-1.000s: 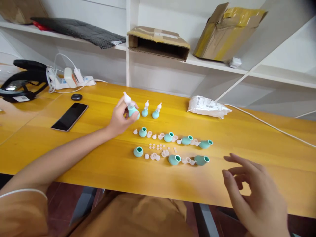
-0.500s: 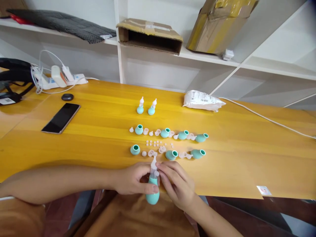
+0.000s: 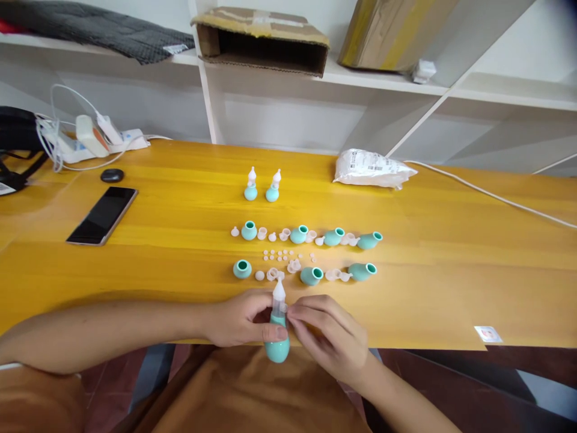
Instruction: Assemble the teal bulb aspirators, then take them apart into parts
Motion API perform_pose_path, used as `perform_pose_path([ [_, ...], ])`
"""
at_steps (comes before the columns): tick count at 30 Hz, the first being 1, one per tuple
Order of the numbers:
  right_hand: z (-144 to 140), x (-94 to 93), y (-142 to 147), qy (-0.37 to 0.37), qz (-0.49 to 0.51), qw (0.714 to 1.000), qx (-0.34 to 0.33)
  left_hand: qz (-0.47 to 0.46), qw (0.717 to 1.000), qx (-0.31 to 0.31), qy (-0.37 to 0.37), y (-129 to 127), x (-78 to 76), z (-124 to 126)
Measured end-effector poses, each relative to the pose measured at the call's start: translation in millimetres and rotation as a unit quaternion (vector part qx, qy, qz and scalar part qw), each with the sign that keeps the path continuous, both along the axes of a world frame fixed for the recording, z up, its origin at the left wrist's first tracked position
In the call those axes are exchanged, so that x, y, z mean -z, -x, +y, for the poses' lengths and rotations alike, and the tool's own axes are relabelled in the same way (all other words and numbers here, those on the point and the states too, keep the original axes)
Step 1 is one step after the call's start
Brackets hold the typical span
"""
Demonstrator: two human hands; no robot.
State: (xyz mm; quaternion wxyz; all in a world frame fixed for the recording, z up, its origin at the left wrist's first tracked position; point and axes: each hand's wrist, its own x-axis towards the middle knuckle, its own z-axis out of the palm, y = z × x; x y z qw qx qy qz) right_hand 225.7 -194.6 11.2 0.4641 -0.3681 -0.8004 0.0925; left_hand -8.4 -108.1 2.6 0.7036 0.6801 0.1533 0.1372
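Note:
My left hand point(image 3: 241, 319) is wrapped round a nasal aspirator point(image 3: 277, 347), which stands nearly upright at the table's front edge. It has a mint-green bulb, a clear middle and a whitish pointed nozzle. On the right side of the clear middle is a small pale knob point(image 3: 283, 308). My right hand point(image 3: 333, 337) has its thumb and fingertips pinched together beside that knob; whatever they hold is too small to make out. Just beyond lie two rows of mint-green bulbs point(image 3: 312, 276) with open necks, clear cups point(image 3: 333, 274) and pale nozzle tips point(image 3: 320, 240).
Several tiny pale discs point(image 3: 279, 252) lie between the rows. Two assembled aspirators point(image 3: 272, 193) stand farther back. A phone point(image 3: 103, 215), a black oval object point(image 3: 112, 175) and a power strip point(image 3: 130, 139) are at left. A white plastic package point(image 3: 372, 168) lies at back right, below shelves with cardboard boxes point(image 3: 265, 33).
The right fingertips have moved from beside the nozzle to the side of the clear middle, slightly outward. The left hand keeps its hold on the nasal aspirator. The camera view has shifted slightly.

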Motion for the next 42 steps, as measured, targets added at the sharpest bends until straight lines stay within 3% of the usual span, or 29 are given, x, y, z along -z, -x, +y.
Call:
perform_pose_path([
  [3,0.2,-21.8,-14.5,-0.013,0.018,0.998,0.054,0.010,0.999,0.005,-0.043,0.4,-3.1,1.9],
  [6,9.4,-34.1,-43.5,-0.076,-0.031,0.976,0.203,0.001,0.994,0.017,-0.109,0.6,-4.7,3.0],
  [9,28.0,-35.5,-73.3,-0.030,-0.145,0.948,0.280,-0.009,0.990,0.018,-0.138,-0.3,-4.3,2.9],
  [13,55.2,-32.1,-92.0,0.059,-0.284,0.933,0.214,-0.001,0.988,0.016,-0.153,-1.4,-3.5,1.9],
  [17,75.4,-29.2,-86.5,0.122,-0.397,0.898,0.146,0.014,0.987,0.023,-0.158,-0.9,-4.1,1.6],
  [20,86.3,-26.6,-78.6,0.156,-0.461,0.862,0.143,0.017,0.987,0.026,-0.159,-0.8,-3.7,1.9],
  [22,92.5,-24.5,-74.9,0.172,-0.471,0.852,0.152,0.014,0.987,0.028,-0.159,-1.1,-2.8,2.3],
  [27,104.1,-21.0,-72.0,0.190,-0.460,0.851,0.166,0.008,0.986,0.030,-0.166,-1.7,-2.0,3.6],
  [30,98.0,-28.5,-72.8,0.168,-0.452,0.856,0.184,0.011,0.986,0.029,-0.165,-2.1,-2.1,4.3],
  [34,58.3,-48.3,-71.0,0.118,-0.385,0.894,0.195,-0.004,0.985,0.024,-0.172,-2.7,-0.9,4.5],
  [36,31.1,-51.6,-64.9,0.141,-0.342,0.912,0.177,-0.013,0.984,0.023,-0.177,-2.8,-0.2,4.1],
  [39,-0.5,-37.7,-48.2,0.157,-0.308,0.927,0.148,-0.009,0.984,0.024,-0.176,-2.4,-0.4,3.5],
  [42,-11.0,-12.3,-33.4,0.185,-0.274,0.932,0.150,0.008,0.985,0.028,-0.171,-1.9,-2.1,3.6],
])
